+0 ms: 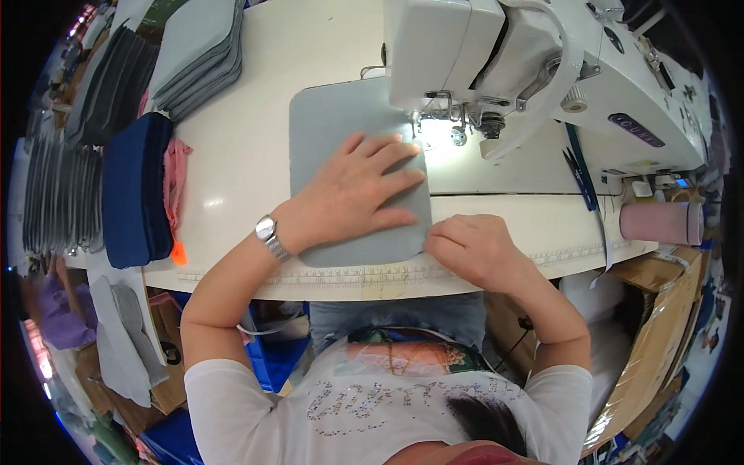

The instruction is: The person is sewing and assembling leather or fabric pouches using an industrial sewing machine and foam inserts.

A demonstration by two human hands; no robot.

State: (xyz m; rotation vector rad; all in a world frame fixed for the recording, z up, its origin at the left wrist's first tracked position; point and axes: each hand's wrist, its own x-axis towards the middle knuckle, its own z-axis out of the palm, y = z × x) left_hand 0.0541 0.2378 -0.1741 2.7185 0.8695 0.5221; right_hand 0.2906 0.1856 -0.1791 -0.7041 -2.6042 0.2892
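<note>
A grey fabric panel [329,124] with rounded corners lies flat on the white sewing table [232,167]. Its right edge runs up to the lit needle area [457,136] of a white sewing machine [446,46]. My left hand [356,190] rests on the panel with fingers spread, the fingertips near its right edge, just left of the presser foot. At the panel's lower right corner, my right hand [477,248] is closed with the fingers curled and pinching the edge. The tips of those fingers are partly hidden.
Stacks of grey fabric pieces [198,58] and a folded navy bundle [138,190] stand at the left. Blue-handled scissors [580,174] lie right of the needle. A pink cup [655,222] sits at the right edge, above a cardboard box [651,333]. A measuring tape [310,276] runs along the front edge.
</note>
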